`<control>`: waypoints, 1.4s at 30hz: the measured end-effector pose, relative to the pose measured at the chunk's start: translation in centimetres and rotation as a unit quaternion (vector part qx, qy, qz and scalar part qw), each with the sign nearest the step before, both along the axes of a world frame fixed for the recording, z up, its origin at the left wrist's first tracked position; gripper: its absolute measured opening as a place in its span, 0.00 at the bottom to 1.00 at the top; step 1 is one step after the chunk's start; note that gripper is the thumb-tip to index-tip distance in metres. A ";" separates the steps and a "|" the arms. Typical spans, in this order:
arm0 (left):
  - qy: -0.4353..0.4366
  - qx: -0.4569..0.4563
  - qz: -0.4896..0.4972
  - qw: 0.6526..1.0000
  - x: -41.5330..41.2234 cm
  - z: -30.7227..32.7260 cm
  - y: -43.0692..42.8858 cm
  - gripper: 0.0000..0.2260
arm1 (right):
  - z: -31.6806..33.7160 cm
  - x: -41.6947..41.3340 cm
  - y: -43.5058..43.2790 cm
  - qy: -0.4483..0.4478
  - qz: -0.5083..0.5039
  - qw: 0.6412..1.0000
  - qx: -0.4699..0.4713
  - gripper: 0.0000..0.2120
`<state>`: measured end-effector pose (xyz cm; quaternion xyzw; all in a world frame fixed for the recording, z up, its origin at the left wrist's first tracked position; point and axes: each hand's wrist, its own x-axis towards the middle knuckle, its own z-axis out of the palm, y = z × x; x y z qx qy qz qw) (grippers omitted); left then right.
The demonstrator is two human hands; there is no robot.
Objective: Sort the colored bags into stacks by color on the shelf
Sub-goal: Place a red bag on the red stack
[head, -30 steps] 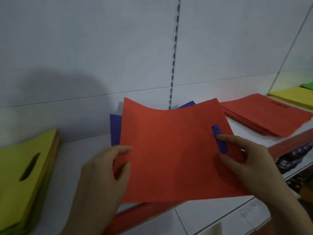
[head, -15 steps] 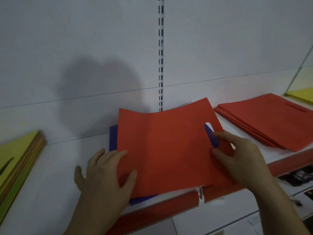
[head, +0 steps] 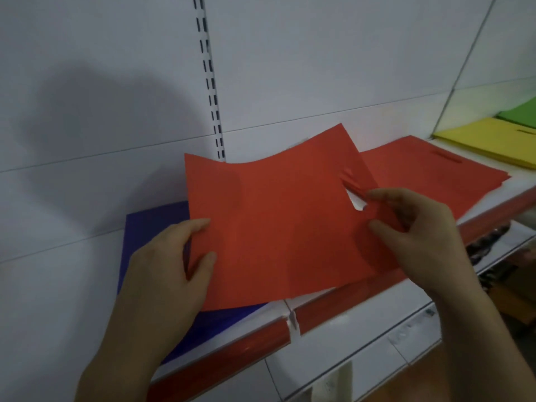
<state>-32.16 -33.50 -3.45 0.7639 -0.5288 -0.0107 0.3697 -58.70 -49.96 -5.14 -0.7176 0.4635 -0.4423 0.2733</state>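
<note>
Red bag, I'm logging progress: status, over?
Left hand, right hand both grip red bag, held over blue bag. Red stack at right, nothing between.

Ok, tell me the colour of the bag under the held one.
Dark blue bag, clearest in the head view.

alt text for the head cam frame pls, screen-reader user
Two hands hold a red bag over a white shelf: the left hand grips its left edge, the right hand pinches it beside the handle slot. A blue bag lies under it; to the right sit a red stack, then yellow bags and a green bag.
</note>
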 end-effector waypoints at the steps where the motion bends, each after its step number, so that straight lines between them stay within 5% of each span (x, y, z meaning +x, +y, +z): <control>1: -0.003 0.000 -0.003 1.000 -0.5 0.1 -0.6 0.19 | 0.0 -0.8 -0.6 -0.026 -0.017 1.000 -0.002 0.22; 15: 0.010 -0.007 0.025 1.000 -16.1 -1.0 -15.9 0.21 | 0.0 -16.2 -17.1 -0.077 -0.056 0.995 -0.002 0.19; 26: 0.008 0.048 0.090 0.995 -25.7 -2.2 -25.4 0.22 | -1.1 -22.7 -29.4 0.040 -0.034 0.999 -0.008 0.17; 36: -0.019 0.088 0.118 0.989 -26.1 -3.4 -27.3 0.22 | -1.2 -23.0 -30.8 0.180 -0.017 0.982 -0.061 0.18; 42: -0.059 0.081 0.123 0.987 -24.9 -3.0 -25.8 0.23 | 0.3 -21.7 -28.1 0.181 0.031 0.978 -0.099 0.15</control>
